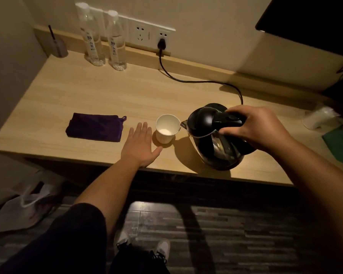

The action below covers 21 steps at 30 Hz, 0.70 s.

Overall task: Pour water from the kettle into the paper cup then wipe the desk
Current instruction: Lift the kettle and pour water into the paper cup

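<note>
**Pouring setup on the hotel desk: kettle tipped at the cup**

Starting at the far left, there's a small grey holder (58,48) with a dark pen sticking out of it, tucked in the back corner of the wooden desk (107,91). Next to it, two clear water bottles (104,40) stand upright against the wall, just left of the white wall sockets (147,34), where a black plug and cord (186,79) run across the desk toward the kettle base.

Closer to the front edge, a folded purple cloth (95,127) lies flat, well apart from the bottles. The left hand (141,145) rests palm down on the desk between the cloth and the paper cup (167,128), fingers spread flat and gripping nothing, thumb just beside the foot of the cup. The cup stands upright and looks white inside; can't tell how much water is in it.

Right of that, the black kettle (212,133) is tilted toward the cup, spout right at the rim. The right hand (255,128) is wrapped tight around the kettle handle from above. Off at the far right edge sit some crumpled clear plastic (319,117) and something green (341,143).
</note>
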### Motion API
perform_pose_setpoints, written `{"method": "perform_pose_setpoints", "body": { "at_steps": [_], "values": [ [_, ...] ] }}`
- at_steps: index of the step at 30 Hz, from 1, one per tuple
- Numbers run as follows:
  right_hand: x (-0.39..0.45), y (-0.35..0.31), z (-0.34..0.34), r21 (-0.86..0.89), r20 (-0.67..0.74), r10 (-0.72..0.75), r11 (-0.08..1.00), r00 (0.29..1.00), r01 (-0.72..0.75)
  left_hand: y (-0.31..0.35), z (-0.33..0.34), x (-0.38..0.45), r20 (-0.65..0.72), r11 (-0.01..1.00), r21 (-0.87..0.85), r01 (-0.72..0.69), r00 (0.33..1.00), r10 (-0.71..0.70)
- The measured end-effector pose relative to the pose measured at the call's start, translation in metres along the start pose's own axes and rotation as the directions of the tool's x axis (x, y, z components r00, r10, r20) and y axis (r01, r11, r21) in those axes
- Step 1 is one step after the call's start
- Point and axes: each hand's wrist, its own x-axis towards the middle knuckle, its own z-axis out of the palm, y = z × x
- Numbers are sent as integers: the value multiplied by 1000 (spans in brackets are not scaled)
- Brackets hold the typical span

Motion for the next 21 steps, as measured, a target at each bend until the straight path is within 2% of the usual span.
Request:
{"method": "perform_pose_setpoints", "body": {
  "at_steps": [14,21],
  "values": [
    [33,-39,-9,-215,114,-126,965,985,148,0,2,0,-21,1000,-14,0,1000,-1],
    [42,-48,-15,-300,188,-102,941,977,156,0,3,1,-30,1000,-13,5,1000,-6]
  ]
}}
